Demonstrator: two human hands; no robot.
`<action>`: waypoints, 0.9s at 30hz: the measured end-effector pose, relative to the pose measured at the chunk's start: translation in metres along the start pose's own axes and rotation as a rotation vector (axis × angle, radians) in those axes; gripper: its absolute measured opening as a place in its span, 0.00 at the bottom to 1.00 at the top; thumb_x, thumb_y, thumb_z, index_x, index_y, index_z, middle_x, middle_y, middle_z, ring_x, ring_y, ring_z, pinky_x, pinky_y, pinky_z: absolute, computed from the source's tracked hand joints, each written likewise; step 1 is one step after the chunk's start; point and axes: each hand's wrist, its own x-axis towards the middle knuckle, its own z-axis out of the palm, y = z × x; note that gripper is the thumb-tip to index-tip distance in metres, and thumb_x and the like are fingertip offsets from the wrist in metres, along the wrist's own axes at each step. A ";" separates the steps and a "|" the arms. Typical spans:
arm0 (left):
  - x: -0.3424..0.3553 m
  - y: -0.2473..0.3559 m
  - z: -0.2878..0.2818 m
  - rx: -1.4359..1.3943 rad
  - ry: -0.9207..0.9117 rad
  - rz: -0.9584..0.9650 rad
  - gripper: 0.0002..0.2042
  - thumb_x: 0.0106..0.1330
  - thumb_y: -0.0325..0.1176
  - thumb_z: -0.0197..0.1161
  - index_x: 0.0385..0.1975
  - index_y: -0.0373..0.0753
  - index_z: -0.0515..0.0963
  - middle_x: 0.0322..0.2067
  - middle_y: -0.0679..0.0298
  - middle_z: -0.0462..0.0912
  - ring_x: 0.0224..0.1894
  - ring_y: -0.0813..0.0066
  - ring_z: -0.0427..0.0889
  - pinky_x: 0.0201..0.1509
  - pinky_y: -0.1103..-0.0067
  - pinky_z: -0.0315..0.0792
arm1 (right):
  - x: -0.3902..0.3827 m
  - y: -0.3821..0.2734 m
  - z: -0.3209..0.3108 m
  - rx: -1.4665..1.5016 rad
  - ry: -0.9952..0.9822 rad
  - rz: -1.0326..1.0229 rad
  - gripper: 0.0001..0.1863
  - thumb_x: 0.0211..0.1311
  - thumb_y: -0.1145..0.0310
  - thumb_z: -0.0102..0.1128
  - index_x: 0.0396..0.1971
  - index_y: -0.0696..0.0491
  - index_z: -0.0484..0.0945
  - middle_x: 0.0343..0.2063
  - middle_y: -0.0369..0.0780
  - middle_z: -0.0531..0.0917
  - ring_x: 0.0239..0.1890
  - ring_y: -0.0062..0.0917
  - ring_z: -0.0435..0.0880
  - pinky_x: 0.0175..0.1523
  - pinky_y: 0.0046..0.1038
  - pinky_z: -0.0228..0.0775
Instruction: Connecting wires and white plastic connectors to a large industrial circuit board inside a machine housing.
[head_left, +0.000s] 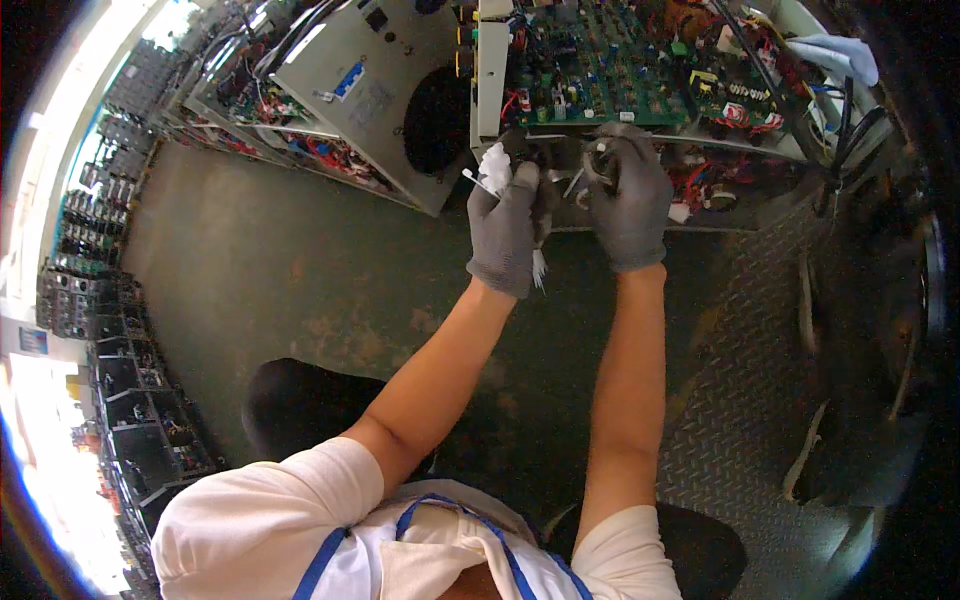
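Observation:
Both of my hands wear grey gloves and are in front of an open metal cabinet (490, 85). My left hand (503, 235) is closed round a bundle of white cable ties (494, 168); one tie sticks out to the left, and thin white tails show below the hand. My right hand (633, 198) is curled just under the front edge of a green circuit board (600, 75). Its fingertips are pressed together by a dark loop and a small white spot, but what they hold cannot be made out. Between the hands, the space is dark and partly hidden.
Left of the cabinet stands another open metal housing (385, 110) with a round black opening. Red wires (700, 185) hang below the board, and black cables (845, 130) run down at the right. A ribbed metal plate (730, 400) lies on the green floor (300, 270).

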 end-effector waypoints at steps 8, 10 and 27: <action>0.020 0.008 -0.003 -0.121 -0.183 -0.080 0.03 0.64 0.30 0.54 0.31 0.39 0.71 0.18 0.64 0.75 0.13 0.81 0.69 0.12 0.82 0.56 | -0.003 -0.003 -0.003 0.052 -0.137 -0.016 0.20 0.38 0.76 0.63 0.37 0.53 0.75 0.43 0.41 0.79 0.43 0.39 0.78 0.52 0.40 0.67; 0.023 0.008 -0.003 -0.202 -0.190 -0.116 0.03 0.64 0.30 0.54 0.31 0.39 0.71 0.19 0.63 0.76 0.12 0.80 0.69 0.12 0.83 0.56 | -0.001 -0.009 0.003 0.055 -0.131 -0.067 0.20 0.37 0.76 0.63 0.37 0.52 0.76 0.43 0.41 0.80 0.42 0.38 0.79 0.53 0.41 0.66; 0.052 0.028 -0.015 0.097 -0.106 -0.158 0.03 0.60 0.25 0.55 0.33 0.38 0.72 0.17 0.67 0.72 0.13 0.81 0.68 0.13 0.82 0.60 | 0.009 -0.024 0.015 -0.028 -0.339 -0.120 0.22 0.41 0.77 0.65 0.42 0.53 0.75 0.57 0.40 0.72 0.45 0.40 0.79 0.46 0.36 0.74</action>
